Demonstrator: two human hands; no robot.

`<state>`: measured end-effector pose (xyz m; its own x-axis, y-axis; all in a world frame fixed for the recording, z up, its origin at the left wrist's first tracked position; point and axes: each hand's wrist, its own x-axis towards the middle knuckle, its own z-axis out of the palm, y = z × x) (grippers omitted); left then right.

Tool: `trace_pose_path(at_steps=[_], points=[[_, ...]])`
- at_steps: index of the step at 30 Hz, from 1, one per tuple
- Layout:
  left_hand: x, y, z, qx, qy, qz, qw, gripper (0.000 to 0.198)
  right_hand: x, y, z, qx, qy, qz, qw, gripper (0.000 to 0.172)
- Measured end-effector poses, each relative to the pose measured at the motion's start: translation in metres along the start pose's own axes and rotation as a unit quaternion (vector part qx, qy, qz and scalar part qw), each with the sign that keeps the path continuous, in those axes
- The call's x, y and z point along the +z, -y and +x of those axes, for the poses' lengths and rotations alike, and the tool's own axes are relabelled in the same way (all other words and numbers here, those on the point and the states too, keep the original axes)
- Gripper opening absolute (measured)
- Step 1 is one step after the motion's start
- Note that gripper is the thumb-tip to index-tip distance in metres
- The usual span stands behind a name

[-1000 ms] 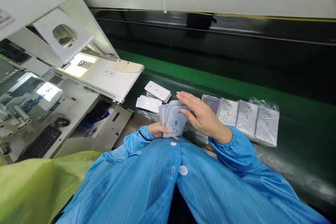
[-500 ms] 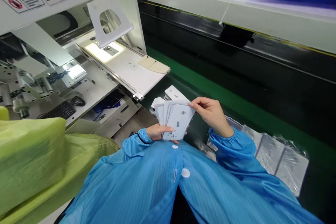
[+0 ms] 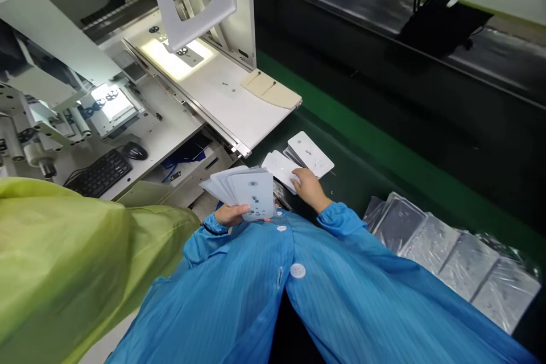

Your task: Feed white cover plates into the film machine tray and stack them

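Our right hand (image 3: 313,190) has left the sheet fan (image 3: 257,190) and its fingertips touch the nearer pile (image 3: 279,165); if they pinch, we cannot tell. So only our left hand (image 3: 230,214) supports the fan, pinched under its thumb.

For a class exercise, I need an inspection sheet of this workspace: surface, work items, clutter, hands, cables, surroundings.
Surface: dark green worktop, glossy in places.
Work items: fanned plates, pale with dark marks; white plates piled on the worktop; wrapped bundles in clear plastic, off to the right.
Clutter: keyboard and mouse on the desk at left.
Hands: left hand holds the fanned plates; right hand touches a white plate's edge, grip unclear.
Cables: thin blue line below the desk, possibly a cord.
Surroundings: machine with lit panel; yellow-green fabric at left.
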<state>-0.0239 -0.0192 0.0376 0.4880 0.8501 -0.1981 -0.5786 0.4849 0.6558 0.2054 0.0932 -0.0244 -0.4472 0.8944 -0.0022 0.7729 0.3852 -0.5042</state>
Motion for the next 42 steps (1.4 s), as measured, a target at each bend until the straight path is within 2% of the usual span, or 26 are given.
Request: trace_pose_path(at_steps=[3, 5, 7, 9, 11, 12, 14, 17, 21, 24, 26, 28, 30, 32, 35, 38, 42], points=[[-0.009, -0.005, 0.000, 0.007, -0.033, -0.024, 0.999, 0.056, 0.032, 0.000, -0.002, -0.022, 0.020, -0.042, 0.999, 0.042], [-0.014, -0.006, 0.002, -0.003, -0.057, -0.037, 0.998, 0.054, 0.038, 0.004, -0.001, -0.045, -0.004, -0.049, 0.998, 0.043], [-0.020, -0.006, 0.005, -0.017, -0.091, -0.048, 0.995, 0.053, 0.027, 0.015, 0.003, -0.077, -0.077, -0.011, 0.994, 0.037], [-0.026, -0.006, 0.009, -0.026, -0.143, -0.050, 0.988, 0.050, 0.001, 0.031, 0.009, -0.134, -0.165, 0.036, 0.976, 0.033], [-0.029, -0.006, 0.012, -0.027, -0.195, -0.046, 0.979, 0.048, -0.034, 0.050, 0.016, -0.245, -0.196, 0.035, 0.949, 0.039], [-0.029, -0.006, 0.015, -0.024, -0.213, -0.045, 0.976, 0.048, -0.051, 0.060, 0.020, -0.319, -0.173, 0.011, 0.932, 0.043], [-0.028, -0.008, 0.019, -0.016, -0.224, -0.046, 0.973, 0.052, -0.075, 0.076, 0.028, -0.422, -0.092, -0.053, 0.900, 0.049], [-0.024, -0.011, 0.025, -0.001, -0.206, -0.048, 0.977, 0.063, -0.086, 0.085, 0.039, -0.503, -0.021, -0.104, 0.858, 0.048], [-0.025, -0.014, 0.030, 0.017, -0.196, -0.075, 0.978, 0.062, -0.080, 0.076, 0.047, -0.551, -0.039, -0.114, 0.826, 0.040], [-0.030, -0.016, 0.031, 0.043, -0.236, -0.105, 0.965, 0.052, -0.087, 0.066, 0.048, -0.571, -0.072, -0.123, 0.809, 0.034], [-0.034, -0.019, 0.030, 0.060, -0.272, -0.110, 0.954, 0.048, -0.097, 0.059, 0.046, -0.565, -0.103, -0.121, 0.810, 0.030], [-0.037, -0.021, 0.028, 0.068, -0.284, -0.108, 0.950, 0.045, -0.104, 0.052, 0.043, -0.515, -0.148, -0.096, 0.839, 0.024], [-0.039, -0.023, 0.027, 0.064, -0.261, -0.104, 0.958, 0.044, -0.105, 0.046, 0.039, -0.405, -0.191, -0.061, 0.892, 0.016], [-0.039, -0.022, 0.027, 0.057, -0.230, -0.101, 0.966, 0.046, -0.100, 0.043, 0.036, -0.266, -0.217, -0.025, 0.939, 0.014], [-0.040, -0.017, 0.028, 0.054, -0.211, -0.091, 0.972, 0.048, -0.085, 0.040, 0.034, -0.109, -0.230, 0.033, 0.966, 0.024], [-0.041, -0.011, 0.031, 0.050, -0.187, -0.072, 0.979, 0.050, -0.067, 0.037, 0.036, -0.059, -0.215, 0.057, 0.973, 0.030], [-0.041, -0.008, 0.035, 0.036, -0.150, -0.038, 0.987, 0.052, -0.050, 0.037, 0.056, -0.066, -0.172, 0.016, 0.983, 0.035]])
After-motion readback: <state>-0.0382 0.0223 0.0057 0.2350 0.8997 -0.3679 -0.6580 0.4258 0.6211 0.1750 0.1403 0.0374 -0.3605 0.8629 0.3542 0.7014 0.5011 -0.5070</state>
